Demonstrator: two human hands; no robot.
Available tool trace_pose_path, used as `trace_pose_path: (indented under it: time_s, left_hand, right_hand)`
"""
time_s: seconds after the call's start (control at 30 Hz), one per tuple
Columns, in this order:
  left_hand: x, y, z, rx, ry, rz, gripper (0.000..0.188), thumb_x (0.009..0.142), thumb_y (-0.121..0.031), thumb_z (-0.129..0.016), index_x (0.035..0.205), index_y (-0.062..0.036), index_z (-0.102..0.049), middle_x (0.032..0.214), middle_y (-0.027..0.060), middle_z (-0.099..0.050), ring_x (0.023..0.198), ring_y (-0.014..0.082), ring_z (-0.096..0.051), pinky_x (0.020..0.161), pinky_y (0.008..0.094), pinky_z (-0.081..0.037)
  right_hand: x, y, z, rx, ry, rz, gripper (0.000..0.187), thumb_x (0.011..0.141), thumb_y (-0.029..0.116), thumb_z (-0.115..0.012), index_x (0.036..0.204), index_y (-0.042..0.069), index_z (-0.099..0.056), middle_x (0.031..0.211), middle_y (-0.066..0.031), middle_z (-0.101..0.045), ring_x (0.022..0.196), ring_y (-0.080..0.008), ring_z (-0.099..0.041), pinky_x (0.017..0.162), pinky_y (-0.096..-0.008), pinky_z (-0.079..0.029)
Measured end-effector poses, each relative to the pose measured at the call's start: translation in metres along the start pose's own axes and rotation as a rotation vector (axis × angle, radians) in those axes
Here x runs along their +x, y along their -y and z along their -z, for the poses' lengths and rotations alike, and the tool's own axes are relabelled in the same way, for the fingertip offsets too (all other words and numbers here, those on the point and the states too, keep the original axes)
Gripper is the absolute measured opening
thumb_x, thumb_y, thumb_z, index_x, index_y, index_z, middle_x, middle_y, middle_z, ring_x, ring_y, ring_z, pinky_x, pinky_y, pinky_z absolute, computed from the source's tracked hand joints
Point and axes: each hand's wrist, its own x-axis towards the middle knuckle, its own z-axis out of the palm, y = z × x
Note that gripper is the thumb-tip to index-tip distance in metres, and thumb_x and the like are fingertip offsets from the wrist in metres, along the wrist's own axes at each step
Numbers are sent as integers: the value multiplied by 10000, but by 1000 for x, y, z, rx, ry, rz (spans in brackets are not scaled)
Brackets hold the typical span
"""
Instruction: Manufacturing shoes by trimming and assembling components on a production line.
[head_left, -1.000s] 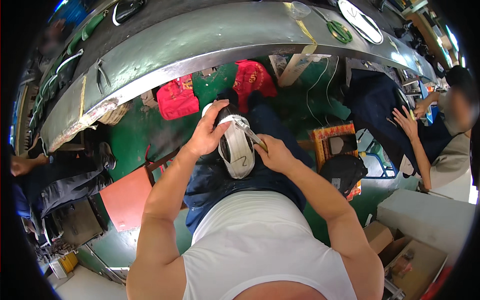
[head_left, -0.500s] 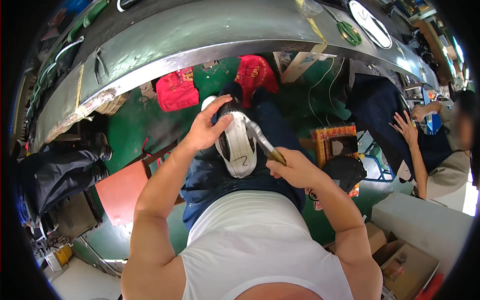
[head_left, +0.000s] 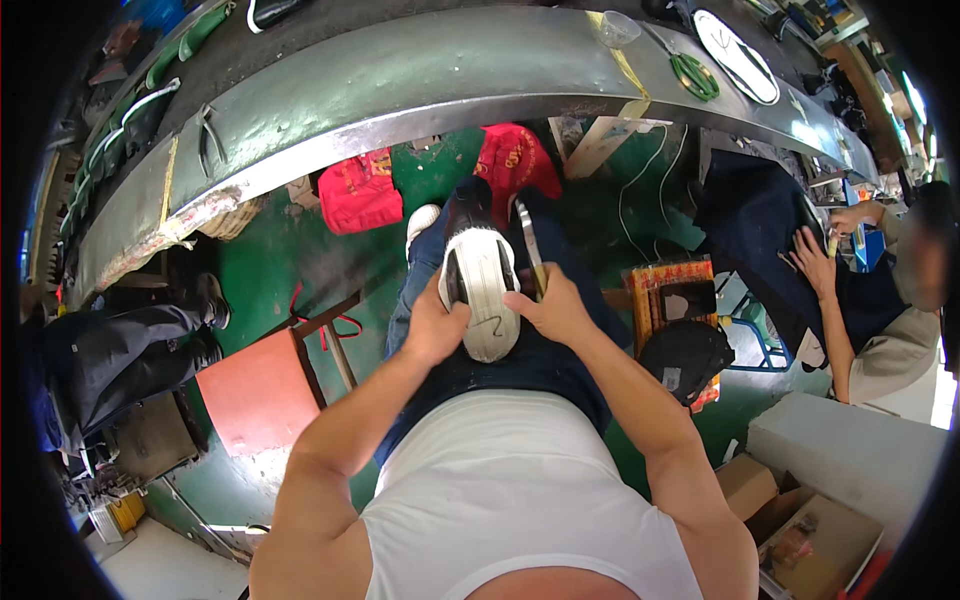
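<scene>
A shoe upper on a last (head_left: pixel 485 285) rests upside down over my lap, its pale underside facing up with a dark mark near the end closest to me. My left hand (head_left: pixel 437 325) is closed on the shoe's left edge, thumb on the rim. My right hand (head_left: pixel 557 308) is closed around the yellowish handle of metal lasting pincers (head_left: pixel 529 232), which point away from me along the shoe's right side. The right thumb presses on the shoe's right edge. The pincers' jaws are too small to make out.
A metal-topped bench (head_left: pixel 400 85) crosses ahead, bearing pliers (head_left: pixel 210 140), green-handled scissors (head_left: pixel 694 77) and a white sole shape (head_left: pixel 737 57). Red bags (head_left: pixel 360 195) lie beneath it. An orange-topped stool (head_left: pixel 255 395) stands left. A co-worker (head_left: pixel 870 340) sits at right.
My left hand has moved from the shoe's far end to its near left side. The pincers have come off the far edge and swung upright beside the shoe; my right thumb now touches it.
</scene>
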Motion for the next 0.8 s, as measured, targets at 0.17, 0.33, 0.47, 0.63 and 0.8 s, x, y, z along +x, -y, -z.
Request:
trace_pose_path:
  time_s: [0.17,0.33,0.47,0.63,0.8]
  left_hand:
    - [-6,17,-25,-148,-9,91,825,769,-19,-548,1535,-11,-243,1301,201,-584,1148,223,-584,978,276,-440]
    - [9,-4,-14,-128,385,200,1012,694,40,-577,1579,-89,-104,1386,161,-522,1209,214,-529,992,257,-407]
    - [27,9,-20,-286,516,318,1053,652,124,-549,1584,-140,-136,1454,82,-449,1335,198,-416,1108,301,-304]
    - [13,22,-36,65,349,177,1098,708,-81,-791,1530,59,-77,1469,229,-420,1330,279,-451,1113,311,-333]
    - [7,24,-48,16,307,200,1095,730,-104,-790,1519,89,-55,1466,253,-410,1341,287,-437,1118,311,-323]
  right_hand:
    - [-12,-31,-12,355,120,-124,446,931,341,-642,1115,-57,-560,893,-155,-667,750,-205,-665,678,-349,-540]
    - [-27,-37,17,407,214,-152,273,897,113,-621,1123,-25,-554,850,-67,-642,637,-118,-598,572,-276,-507]
    - [-8,-48,45,292,322,-223,264,843,90,-654,1063,-29,-573,785,-64,-641,584,-130,-581,549,-266,-486]
    - [-50,-52,75,359,180,-232,234,920,131,-594,1107,-9,-584,851,-32,-641,725,-109,-582,666,-281,-486]
    - [-70,-16,87,-321,455,9,442,907,134,-599,1280,-81,-500,1073,-176,-631,979,-275,-614,850,-368,-481]
